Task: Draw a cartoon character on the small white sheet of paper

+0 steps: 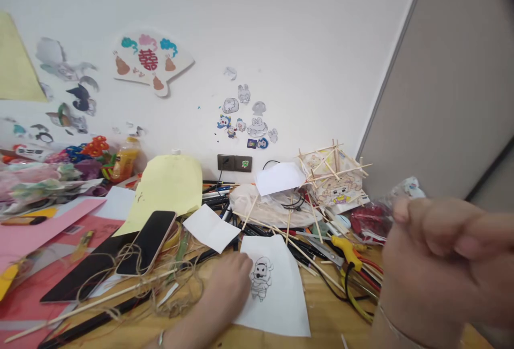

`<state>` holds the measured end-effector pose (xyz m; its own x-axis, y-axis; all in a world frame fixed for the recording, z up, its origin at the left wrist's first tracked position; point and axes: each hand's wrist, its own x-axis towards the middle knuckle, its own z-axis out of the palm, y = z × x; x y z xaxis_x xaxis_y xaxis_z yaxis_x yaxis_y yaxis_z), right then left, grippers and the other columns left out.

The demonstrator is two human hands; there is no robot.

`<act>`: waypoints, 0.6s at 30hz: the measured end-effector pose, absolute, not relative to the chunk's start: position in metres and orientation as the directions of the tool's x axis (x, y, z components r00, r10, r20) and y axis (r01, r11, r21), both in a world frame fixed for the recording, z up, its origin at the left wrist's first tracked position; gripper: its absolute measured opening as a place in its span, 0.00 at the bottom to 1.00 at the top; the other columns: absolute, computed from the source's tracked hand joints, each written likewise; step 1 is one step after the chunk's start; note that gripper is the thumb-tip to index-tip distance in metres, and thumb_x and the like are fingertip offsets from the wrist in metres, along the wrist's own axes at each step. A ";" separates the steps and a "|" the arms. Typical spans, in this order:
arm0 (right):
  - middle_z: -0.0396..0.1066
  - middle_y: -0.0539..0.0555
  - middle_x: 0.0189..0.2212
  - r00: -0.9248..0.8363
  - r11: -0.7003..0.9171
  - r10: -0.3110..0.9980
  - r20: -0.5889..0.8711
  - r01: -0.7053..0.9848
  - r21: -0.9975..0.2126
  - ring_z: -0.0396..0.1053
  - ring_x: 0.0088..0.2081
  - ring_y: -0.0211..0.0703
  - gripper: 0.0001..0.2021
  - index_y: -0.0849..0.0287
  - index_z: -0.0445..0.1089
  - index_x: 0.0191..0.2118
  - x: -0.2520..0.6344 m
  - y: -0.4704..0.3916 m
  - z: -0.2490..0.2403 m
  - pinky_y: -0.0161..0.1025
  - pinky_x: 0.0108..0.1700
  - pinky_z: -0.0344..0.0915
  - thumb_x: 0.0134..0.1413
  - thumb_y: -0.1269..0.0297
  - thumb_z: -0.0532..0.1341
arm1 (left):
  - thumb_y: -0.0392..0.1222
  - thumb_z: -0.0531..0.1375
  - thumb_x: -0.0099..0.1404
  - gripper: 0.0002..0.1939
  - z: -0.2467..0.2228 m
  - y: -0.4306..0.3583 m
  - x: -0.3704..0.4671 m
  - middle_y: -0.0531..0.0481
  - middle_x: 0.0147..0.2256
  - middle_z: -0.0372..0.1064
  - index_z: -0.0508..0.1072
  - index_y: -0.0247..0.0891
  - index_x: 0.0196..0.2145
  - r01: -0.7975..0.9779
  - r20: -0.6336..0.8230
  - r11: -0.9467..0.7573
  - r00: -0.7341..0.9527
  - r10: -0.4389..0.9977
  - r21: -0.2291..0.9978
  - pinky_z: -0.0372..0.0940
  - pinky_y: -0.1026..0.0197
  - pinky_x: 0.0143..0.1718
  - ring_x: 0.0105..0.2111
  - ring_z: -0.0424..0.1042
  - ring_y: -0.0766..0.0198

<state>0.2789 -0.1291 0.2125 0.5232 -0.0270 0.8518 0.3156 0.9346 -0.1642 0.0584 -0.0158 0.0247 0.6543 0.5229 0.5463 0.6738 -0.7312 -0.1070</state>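
Observation:
At the lower centre, my left hand (229,283) lies at the left edge of a white sheet of paper (283,306), its fingers bent together and touching it. A character in a hooded outfit is drawn on the sheet in black line (262,279). Close to the camera at the right, my right hand (437,263) is raised above the table, its fingers curled into a fist. Whatever may be inside that fist is hidden. A smaller blank piece of paper (211,227) lies just beyond my left hand.
Left of my left hand are tangled twine (188,290), a phone (149,242) and a long wooden stick (92,303). Scissors (327,250), yellow-handled pliers (347,252) and many pens lie toward the right. A stick frame (335,169) stands against the wall.

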 end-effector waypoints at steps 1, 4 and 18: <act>0.50 0.40 0.10 0.515 0.943 -0.050 0.856 0.307 -0.129 0.45 0.12 0.29 0.08 0.58 0.57 0.15 0.279 -0.124 0.218 0.34 0.20 0.55 0.32 0.78 0.51 | 0.23 0.50 0.56 0.12 0.032 -0.006 0.057 0.47 0.29 0.67 0.67 0.36 0.28 0.696 0.551 -0.711 0.636 0.541 -0.105 0.62 0.58 0.33 0.30 0.66 0.59; 0.51 0.41 0.10 0.505 0.954 -0.081 0.859 0.288 -0.080 0.45 0.13 0.29 0.09 0.59 0.58 0.14 0.280 -0.108 0.224 0.33 0.20 0.53 0.32 0.80 0.51 | 0.28 0.54 0.63 0.10 0.044 0.022 0.052 0.51 0.26 0.64 0.65 0.36 0.24 0.742 0.559 -0.661 0.596 0.577 -0.109 0.62 0.59 0.32 0.28 0.65 0.61; 0.58 0.45 0.12 0.512 0.819 0.074 0.856 0.458 -0.345 0.56 0.17 0.37 0.07 0.57 0.61 0.13 0.283 -0.041 0.176 0.36 0.22 0.54 0.32 0.73 0.52 | 0.45 0.57 0.69 0.10 0.045 0.071 0.066 0.53 0.30 0.66 0.69 0.34 0.34 0.772 0.614 -0.606 0.577 0.540 -0.192 0.67 0.59 0.32 0.29 0.68 0.65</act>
